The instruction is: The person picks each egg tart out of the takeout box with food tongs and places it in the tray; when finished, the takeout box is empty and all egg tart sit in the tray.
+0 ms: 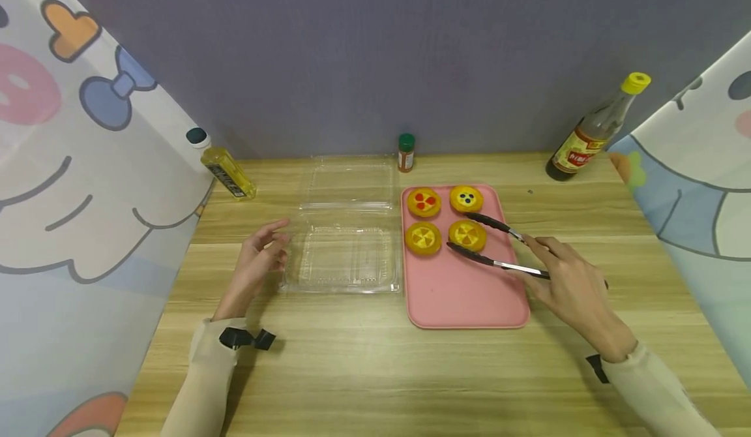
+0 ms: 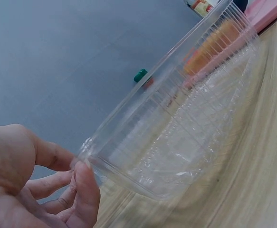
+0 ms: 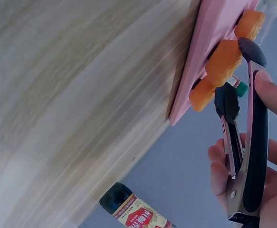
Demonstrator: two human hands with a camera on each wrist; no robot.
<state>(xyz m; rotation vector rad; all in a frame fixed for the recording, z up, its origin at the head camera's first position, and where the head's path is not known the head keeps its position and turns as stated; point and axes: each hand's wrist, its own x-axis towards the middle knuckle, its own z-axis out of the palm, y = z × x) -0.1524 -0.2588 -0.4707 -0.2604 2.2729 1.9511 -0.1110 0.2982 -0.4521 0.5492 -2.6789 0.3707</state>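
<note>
My right hand (image 1: 572, 287) grips a pair of black-tipped metal tongs (image 3: 257, 142). The tongs' arms are spread, one tip on either side of the lower right egg tart (image 1: 467, 235) on the pink tray (image 1: 463, 300). Beside it on the tray sit a tart with an orange wedge pattern (image 1: 423, 238), one with red pieces (image 1: 424, 202) and one with dark blue dots (image 1: 466, 198). At the left, my left hand (image 1: 258, 261) pinches the rim of a clear plastic container (image 2: 176, 137) between thumb and fingers. Its hinged lid (image 1: 351, 182) lies spread open behind the base.
A yellow oil bottle (image 1: 229, 173) stands at the back left. Behind the tray is a small green-capped jar (image 1: 405, 153). A tall yellow-capped sauce bottle (image 1: 587, 140) stands at the back right, near the grey wall (image 1: 352, 59). Everything rests on a wooden table (image 1: 364, 365).
</note>
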